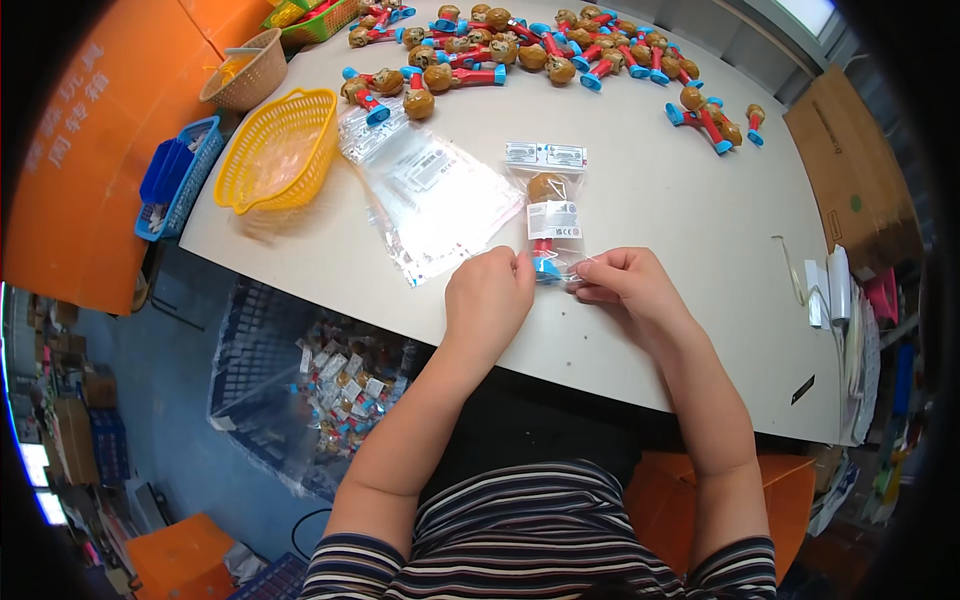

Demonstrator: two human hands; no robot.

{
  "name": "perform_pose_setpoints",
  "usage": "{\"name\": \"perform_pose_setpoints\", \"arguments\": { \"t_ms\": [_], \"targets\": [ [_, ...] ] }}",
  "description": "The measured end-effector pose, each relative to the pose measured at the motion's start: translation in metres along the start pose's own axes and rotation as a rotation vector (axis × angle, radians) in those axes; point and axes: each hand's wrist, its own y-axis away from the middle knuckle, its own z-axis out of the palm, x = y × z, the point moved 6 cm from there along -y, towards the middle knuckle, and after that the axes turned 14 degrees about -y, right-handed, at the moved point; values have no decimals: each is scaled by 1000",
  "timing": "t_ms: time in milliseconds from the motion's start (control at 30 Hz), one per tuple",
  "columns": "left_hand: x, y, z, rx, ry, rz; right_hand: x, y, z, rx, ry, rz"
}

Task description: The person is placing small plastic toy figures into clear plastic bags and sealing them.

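Note:
A clear plastic bag point(572, 192) lies on the table in front of me, its printed header pointing away. Inside it is a toy point(545, 187) with a round brown head, a red handle and a blue base; a white label covers its middle. My left hand point(490, 295) is closed at the bag's lower left corner, thumb against the edge. The lower right corner is pinched between the thumb and fingers of my right hand point(628, 285). To the left of the bag lies a fanned stack of flat clear bags point(440, 190).
Many loose toys point(500, 50) are heaped at the table's far side, with a smaller group point(708, 120) at the right. A yellow basket point(325, 130) stands at the left edge. Below the table, a blue crate point(240, 350) holds packed toys. A cardboard box point(850, 170) borders the right side.

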Motion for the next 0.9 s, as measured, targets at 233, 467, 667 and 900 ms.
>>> {"name": "perform_pose_setpoints", "arguments": {
  "t_ms": [233,467,667,900],
  "targets": [
    [-2,-25,-5,54,526,-101,3,-1,-3,-216,-27,-104],
    [14,-43,33,-256,989,-273,-2,4,-5,-233,-135,-145],
    [22,-34,30,152,1365,-262,6,14,10,-127,-190,-88],
    [31,-26,35,191,1400,-321,7,15,16,-61,-268,-363]
  ]
}}
